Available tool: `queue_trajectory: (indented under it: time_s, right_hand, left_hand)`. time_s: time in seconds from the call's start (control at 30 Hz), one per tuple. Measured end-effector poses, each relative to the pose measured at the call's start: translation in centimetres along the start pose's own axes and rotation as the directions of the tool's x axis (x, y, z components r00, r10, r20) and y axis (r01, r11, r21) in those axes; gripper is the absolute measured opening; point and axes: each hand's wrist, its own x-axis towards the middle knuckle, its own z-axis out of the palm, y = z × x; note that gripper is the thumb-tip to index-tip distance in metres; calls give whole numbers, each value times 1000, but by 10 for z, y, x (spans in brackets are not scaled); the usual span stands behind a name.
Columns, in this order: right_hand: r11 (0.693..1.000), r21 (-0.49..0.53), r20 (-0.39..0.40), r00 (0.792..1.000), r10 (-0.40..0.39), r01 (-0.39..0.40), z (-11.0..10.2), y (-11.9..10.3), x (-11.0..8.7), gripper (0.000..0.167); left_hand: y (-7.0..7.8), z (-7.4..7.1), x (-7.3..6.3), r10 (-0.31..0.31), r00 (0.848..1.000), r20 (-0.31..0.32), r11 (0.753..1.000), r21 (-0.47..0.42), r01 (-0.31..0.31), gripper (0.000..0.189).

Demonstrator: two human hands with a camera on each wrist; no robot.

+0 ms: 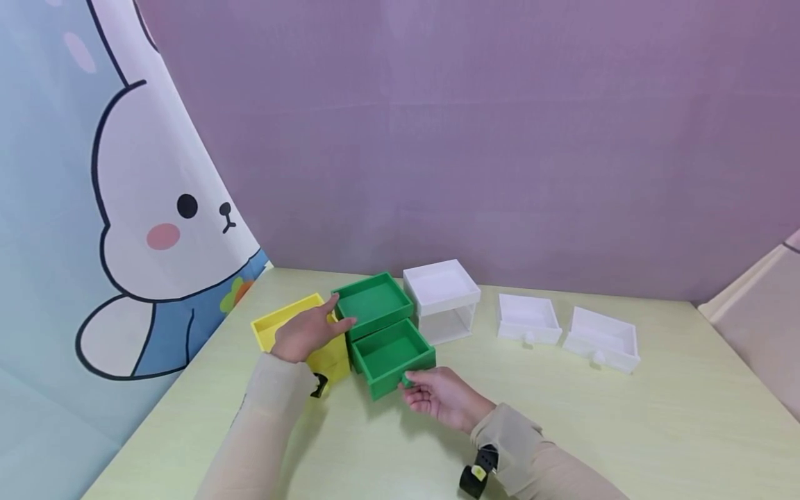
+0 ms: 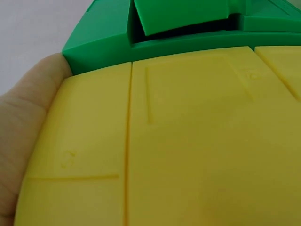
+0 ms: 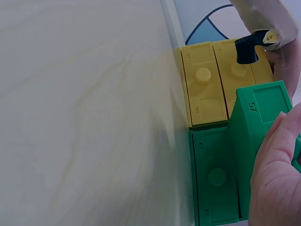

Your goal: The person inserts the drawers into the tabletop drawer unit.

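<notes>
My right hand (image 1: 446,399) pinches the small round knob (image 1: 407,380) of a green drawer (image 1: 387,380), which sticks well out of a small green cabinet (image 1: 375,304). That drawer is open-topped, with nothing inside. Below it, in the right wrist view, a lower green drawer (image 3: 216,193) sits flush. My left hand (image 1: 306,333) lies over a yellow cabinet (image 1: 331,360) beside the green one, thumb and forefinger spread to the green cabinet's top edge. Yellow drawer fronts (image 2: 197,141) fill the left wrist view, a finger along their side.
Behind the green cabinet's right side stands a white cabinet (image 1: 441,285) with an open slot. Two white drawers (image 1: 530,319) lie apart on the table (image 1: 687,403) to the right, knobs facing me. A purple cloth backdrop (image 1: 500,153) rises along the far table edge.
</notes>
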Motion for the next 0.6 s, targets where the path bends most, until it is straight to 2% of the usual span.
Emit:
queue_trajectory:
  time_s: [0.6]
  right_hand:
    - [999, 50, -1, 1000, 0, 0, -3, -1, 5, 14]
  left_hand:
    - [0, 0, 2, 0, 1000, 1, 1000, 11, 0, 78]
